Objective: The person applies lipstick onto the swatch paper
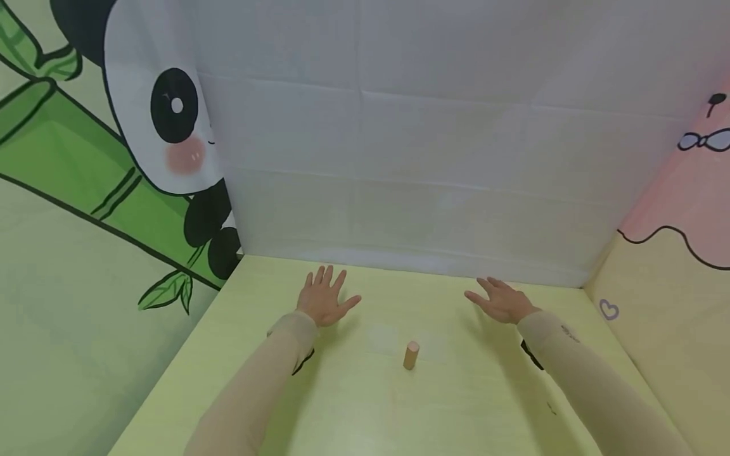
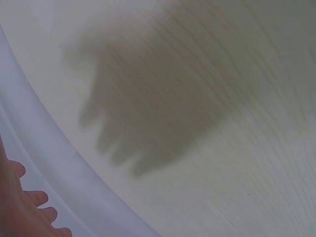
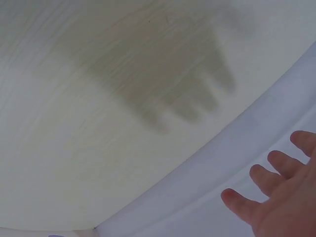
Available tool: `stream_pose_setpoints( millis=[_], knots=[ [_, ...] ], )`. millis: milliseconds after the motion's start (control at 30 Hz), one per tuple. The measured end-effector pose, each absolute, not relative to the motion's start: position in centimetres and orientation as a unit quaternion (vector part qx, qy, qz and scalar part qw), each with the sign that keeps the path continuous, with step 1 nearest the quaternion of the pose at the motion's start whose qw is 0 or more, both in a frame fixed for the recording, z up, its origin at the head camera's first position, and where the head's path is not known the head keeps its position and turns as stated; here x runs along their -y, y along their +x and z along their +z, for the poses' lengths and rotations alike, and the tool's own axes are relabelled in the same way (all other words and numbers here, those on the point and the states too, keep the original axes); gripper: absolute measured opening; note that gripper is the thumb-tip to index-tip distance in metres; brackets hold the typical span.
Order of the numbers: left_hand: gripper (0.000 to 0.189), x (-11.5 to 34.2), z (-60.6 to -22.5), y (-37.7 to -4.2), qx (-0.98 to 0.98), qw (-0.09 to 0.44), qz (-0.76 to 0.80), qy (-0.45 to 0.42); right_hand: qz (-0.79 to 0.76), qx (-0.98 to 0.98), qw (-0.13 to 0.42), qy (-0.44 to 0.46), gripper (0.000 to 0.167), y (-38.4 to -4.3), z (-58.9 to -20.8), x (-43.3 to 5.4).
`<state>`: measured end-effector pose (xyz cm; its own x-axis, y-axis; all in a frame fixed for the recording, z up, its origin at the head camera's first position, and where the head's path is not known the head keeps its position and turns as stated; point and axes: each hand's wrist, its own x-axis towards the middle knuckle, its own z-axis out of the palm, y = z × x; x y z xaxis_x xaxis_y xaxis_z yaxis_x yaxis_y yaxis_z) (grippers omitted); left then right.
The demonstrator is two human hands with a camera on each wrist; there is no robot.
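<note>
A small wooden cylinder [image 1: 411, 355] stands upright near the middle of the table in the head view. To its left and farther back, my left hand [image 1: 325, 299] is held over the table with fingers spread and nothing in it. My right hand [image 1: 502, 300] hovers on the other side, its fingers also extended and holding nothing. Each wrist view shows a hand's shadow on the tabletop, with part of the left hand [image 2: 24, 207] at the lower left and of the right hand [image 3: 281, 192] at the lower right.
The pale yellow table [image 1: 353, 411] ends at a white cloth [image 1: 399, 158] hanging behind it. A panda-and-bamboo printed wall [image 1: 68, 266] rises at the left, and a pink and yellow wall [image 1: 673, 304] at the right. Two faint pale squares lie behind the cylinder.
</note>
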<state>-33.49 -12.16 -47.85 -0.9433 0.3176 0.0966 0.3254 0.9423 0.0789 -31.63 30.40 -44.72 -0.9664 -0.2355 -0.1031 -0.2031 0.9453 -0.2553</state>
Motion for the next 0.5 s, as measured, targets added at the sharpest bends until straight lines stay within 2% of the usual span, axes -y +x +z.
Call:
stream_pose_setpoints(
  millis=[500],
  knots=[
    [0.087,11.3,-49.6,-33.3,0.981,0.02,-0.073,-0.179,-0.173,-0.974,0.056,-0.137,0.076,-30.9,-47.3,-28.9]
  ],
)
